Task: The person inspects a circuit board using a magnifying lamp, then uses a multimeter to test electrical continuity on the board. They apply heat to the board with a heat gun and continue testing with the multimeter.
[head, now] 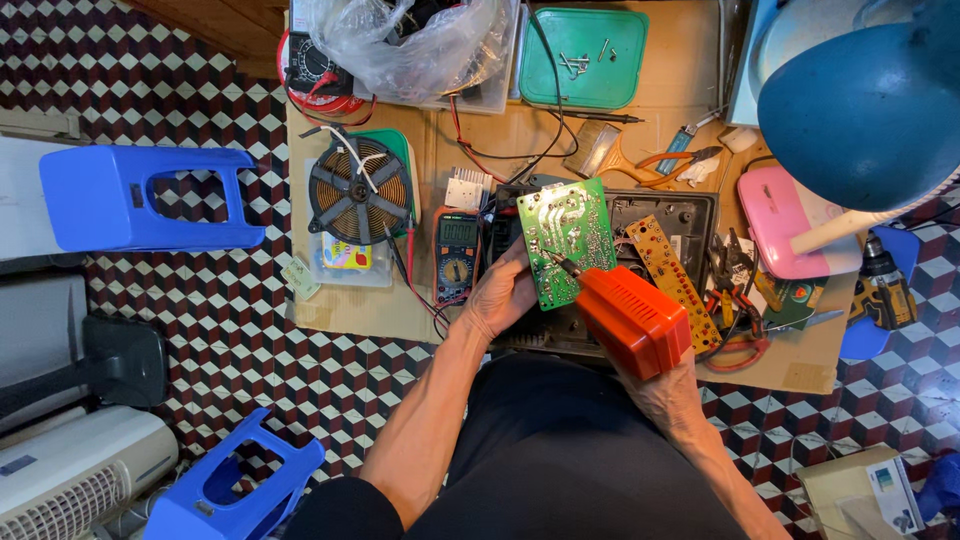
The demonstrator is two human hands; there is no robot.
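Observation:
My left hand (498,298) holds a green circuit board (566,236) upright by its lower left edge, solder side facing me. My right hand (668,388) grips an orange soldering gun (632,318), and its thin tip (560,263) touches the lower middle of the board. Under the board lies a black appliance casing (672,212) with a narrow brown circuit strip (674,280) lying across it. A multimeter (457,256) sits just left of my left hand.
A copper induction coil (358,188) rests on a box at the left. A green tray (582,55) with screws, a plastic bag (412,42), pliers (678,160) and a pink box (792,222) ring the cardboard mat. Blue stools (140,198) stand on the patterned floor. A blue lamp (865,100) hangs at the right.

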